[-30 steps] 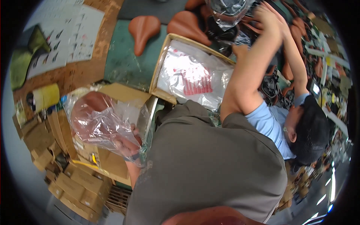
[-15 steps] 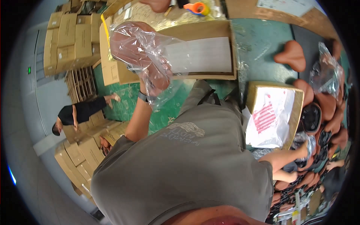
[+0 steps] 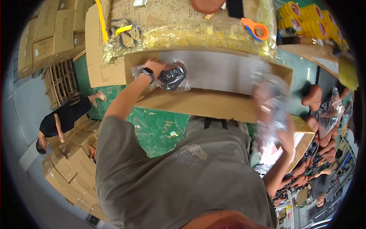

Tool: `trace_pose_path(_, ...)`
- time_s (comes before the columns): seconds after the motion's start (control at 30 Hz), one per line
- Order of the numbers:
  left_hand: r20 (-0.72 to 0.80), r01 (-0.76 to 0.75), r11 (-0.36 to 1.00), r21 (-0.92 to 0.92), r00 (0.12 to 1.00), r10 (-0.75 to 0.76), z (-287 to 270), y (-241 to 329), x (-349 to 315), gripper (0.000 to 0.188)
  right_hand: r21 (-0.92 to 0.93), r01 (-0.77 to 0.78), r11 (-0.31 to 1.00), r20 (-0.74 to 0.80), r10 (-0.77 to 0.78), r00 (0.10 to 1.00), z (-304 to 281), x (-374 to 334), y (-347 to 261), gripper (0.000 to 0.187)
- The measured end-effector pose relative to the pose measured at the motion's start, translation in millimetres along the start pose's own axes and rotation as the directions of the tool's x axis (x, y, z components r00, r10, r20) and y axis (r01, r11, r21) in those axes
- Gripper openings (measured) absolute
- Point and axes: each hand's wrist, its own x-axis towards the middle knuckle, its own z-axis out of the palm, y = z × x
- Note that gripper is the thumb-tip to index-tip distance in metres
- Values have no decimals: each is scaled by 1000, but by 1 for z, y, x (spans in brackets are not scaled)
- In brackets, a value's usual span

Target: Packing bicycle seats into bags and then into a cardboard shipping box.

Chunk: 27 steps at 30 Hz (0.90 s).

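Observation:
My left hand point(image 3: 154, 68) reaches into the left end of a long open cardboard box point(image 3: 198, 103), closed on a bicycle saddle point(image 3: 173, 78) in a clear plastic bag. That saddle shows its black underside. White sheet lining point(image 3: 221, 68) covers the box's inside. On the right, my right hand point(image 3: 286, 139) grips a second bagged saddle point(image 3: 268, 101), brown and smeared by motion, over the box's right end. A smaller carton point(image 3: 301, 152) stands below it, partly hidden by my arm.
Brown saddles point(image 3: 329, 141) are heaped at the right. Beyond the box, a taped carton top point(image 3: 171, 34) carries a yellow cutter point(image 3: 124, 29), an orange-and-blue ring-handled tool point(image 3: 257, 30) and a brown saddle point(image 3: 207, 4). Stacked cartons point(image 3: 72, 168) and a person point(image 3: 63, 120) are left.
My left hand has lowered its bagged saddle into the box's left end, turning its underside up. From the pile side, my right hand has brought another bagged saddle to the box.

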Motion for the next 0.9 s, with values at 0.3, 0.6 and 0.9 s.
trace_pose_path(0.3, 228, -309, 892, 331, 943, 242, 190, -20, 135, 38, -175, -220, 960, 360, 270, 893, 533, 246, -65, 86)
trace_pose_path(0.6, 67, 207, 860, -466, 978, -200, 305, 80, 113, 87, -253, 247, 935, 666, -17, 746, 442, 188, -62, 59)
trace_pose_path(0.9, -433, -187, 812, -553, 897, -88, 32, 277, 95, 86, 474, 141, 869, -277, -4, 961, -133, -35, 95, 59)
